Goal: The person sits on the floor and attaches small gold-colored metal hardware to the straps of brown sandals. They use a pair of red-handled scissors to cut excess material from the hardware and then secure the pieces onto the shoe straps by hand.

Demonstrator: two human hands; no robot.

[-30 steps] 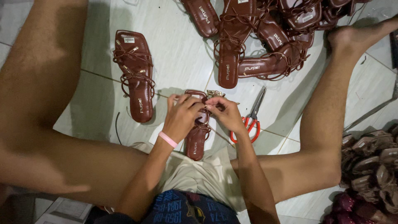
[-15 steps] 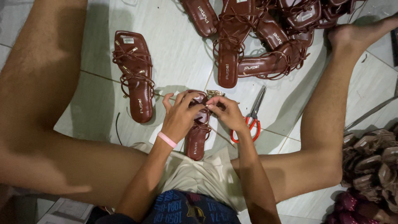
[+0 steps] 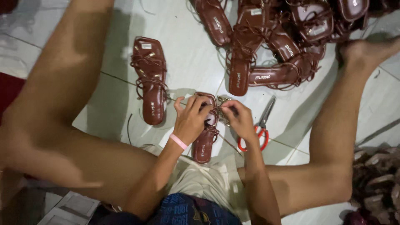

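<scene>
Hands: both meet over a brown strappy sandal [image 3: 205, 141] on the pale tiled floor [image 3: 191, 62], between the seated person's spread legs.
Left hand: the left hand [image 3: 191, 121], a pink band [image 3: 178, 141] at its wrist, lies curled over the sandal's front, fingers [image 3: 196, 104] bent down onto the straps.
Right hand: the right hand [image 3: 240, 119] sits just beside it, fingertips pinched together on the thin straps at the sandal's toe end; what exactly lies between them is too small to tell.
Sandal: flat on the floor, sole down, heel toward the person, toe half hidden under the two hands.
Scissors: a pair of red-handled scissors [image 3: 259, 127] lies on the tile just right of the right hand, blades pointing away from the person.
Finished-looking mate: a second brown sandal [image 3: 151, 79] rests alone to the left, near the left leg, apart from the hands.
Heap: a pile of brown sandals [image 3: 279, 37] crowds the far side of the floor, straps tangled together, close to the person's right foot [image 3: 366, 50].
Right edge: a dim stack of more footwear [image 3: 377, 175] shows beside the right knee, too blurred to make out.
Clothing: cream shorts [image 3: 204, 183] and a dark blue printed top [image 3: 187, 210] fill the bottom of the view.
</scene>
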